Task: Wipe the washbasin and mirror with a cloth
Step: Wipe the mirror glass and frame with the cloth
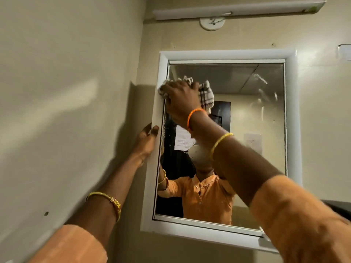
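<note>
A white-framed mirror (247, 111) hangs on the beige wall in front of me. My right hand (180, 99) presses a white cloth with dark checks (206, 95) against the glass near the upper left corner of the mirror. The cloth bunches out above and to the right of my fingers. My left hand (146, 143) grips the mirror's left frame edge about halfway up, thumb on the front. The washbasin is out of view.
A tube light (237, 10) and a round ceiling fitting (212, 23) are mounted on the wall above the mirror. A side wall stands close on the left. A dark object (340, 207) shows at the right edge, below the mirror.
</note>
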Motion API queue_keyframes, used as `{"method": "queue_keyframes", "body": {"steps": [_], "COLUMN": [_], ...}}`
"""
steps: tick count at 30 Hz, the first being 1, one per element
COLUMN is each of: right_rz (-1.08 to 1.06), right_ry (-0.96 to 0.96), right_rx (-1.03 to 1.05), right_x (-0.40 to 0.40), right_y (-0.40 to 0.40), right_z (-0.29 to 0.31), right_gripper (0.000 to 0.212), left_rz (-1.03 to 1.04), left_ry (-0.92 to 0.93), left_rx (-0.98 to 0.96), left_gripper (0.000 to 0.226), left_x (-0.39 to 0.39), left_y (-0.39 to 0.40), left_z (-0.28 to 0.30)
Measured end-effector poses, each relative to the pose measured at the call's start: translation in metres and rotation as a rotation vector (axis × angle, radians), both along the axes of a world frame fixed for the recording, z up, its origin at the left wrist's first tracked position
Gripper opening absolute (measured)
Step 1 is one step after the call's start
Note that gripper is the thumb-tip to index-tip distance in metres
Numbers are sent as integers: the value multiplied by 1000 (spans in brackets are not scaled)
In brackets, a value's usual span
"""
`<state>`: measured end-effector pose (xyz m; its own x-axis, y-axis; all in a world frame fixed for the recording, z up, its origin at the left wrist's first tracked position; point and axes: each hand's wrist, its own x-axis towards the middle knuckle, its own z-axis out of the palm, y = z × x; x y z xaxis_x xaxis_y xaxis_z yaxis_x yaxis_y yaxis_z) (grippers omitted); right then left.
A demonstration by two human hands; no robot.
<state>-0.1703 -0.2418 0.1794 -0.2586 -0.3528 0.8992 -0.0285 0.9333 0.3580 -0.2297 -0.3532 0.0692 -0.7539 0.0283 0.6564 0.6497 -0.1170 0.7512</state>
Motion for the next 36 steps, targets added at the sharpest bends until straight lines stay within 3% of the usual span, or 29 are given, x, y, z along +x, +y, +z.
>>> {"method": "queue_keyframes", "body": {"steps": [6, 9, 13, 15, 18, 20, 22, 29, 36], "right_rz": [21, -49, -78, -93, -112, -123, -165, -117, -149], "right_ry": [-113, -124, 14, 11, 26, 23, -3, 109, 293], "right_rx": [209, 229, -122, -191, -86, 117, 219, -134, -397], "right_x": [10, 19, 30, 32, 22, 11, 6, 25, 63], "right_y": [16, 18, 31, 33, 22, 16, 15, 54, 156], "right_z": [-91, -61, 28, 53, 39, 12, 4, 35, 27], "right_gripper": [42, 43, 40, 41, 41, 46, 50, 47, 45], "left_rz": [26, 22, 11, -19, -35, -38, -19, 138, 99], "left_ry": [-105, -58, -74, -103, -72, -49, -38, 52, 35], "left_rx": [38, 21, -15, -27, 29, 84, 94, 6, 42], "left_gripper": [62, 26, 47, 53, 40, 29, 33, 53, 49], "left_x": [12, 20, -3, -22, 13, 17, 16, 6, 23], "left_y": [-1, -1, -2, -3, 1, 5, 7, 1, 6], "left_z": [0, -2, -13, -17, -14, -14, -14, -16, -18]}}
